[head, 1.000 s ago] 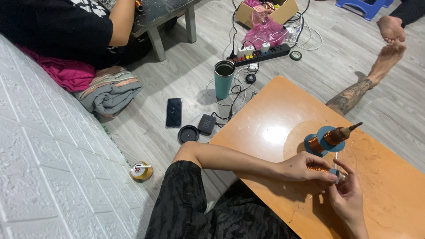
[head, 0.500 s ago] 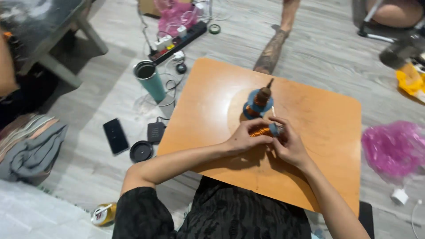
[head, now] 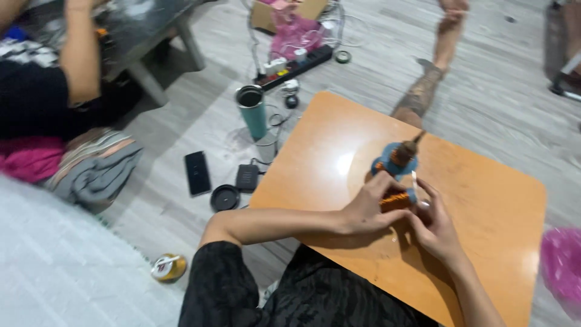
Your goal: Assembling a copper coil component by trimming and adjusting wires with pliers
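My left hand (head: 368,209) and my right hand (head: 437,228) meet over the low orange table (head: 484,200) and together grip a small orange coil-like part (head: 394,199) between their fingers. A thin pale strip (head: 414,180) sticks up from between the hands. Just beyond them on the table stands a blue round piece with a brown winding and a dark tip (head: 397,158), apart from both hands.
On the floor left of the table: a teal tumbler (head: 251,111), black phone (head: 196,172), black lid (head: 225,197), small black box (head: 247,177), a can (head: 168,268). A power strip (head: 295,64), cables and box lie farther back. Another person's tattooed leg (head: 423,91) reaches the table's far edge; a seated person at upper left.
The view has swung about between frames. My hands have stayed together on the orange part near the blue piece throughout.
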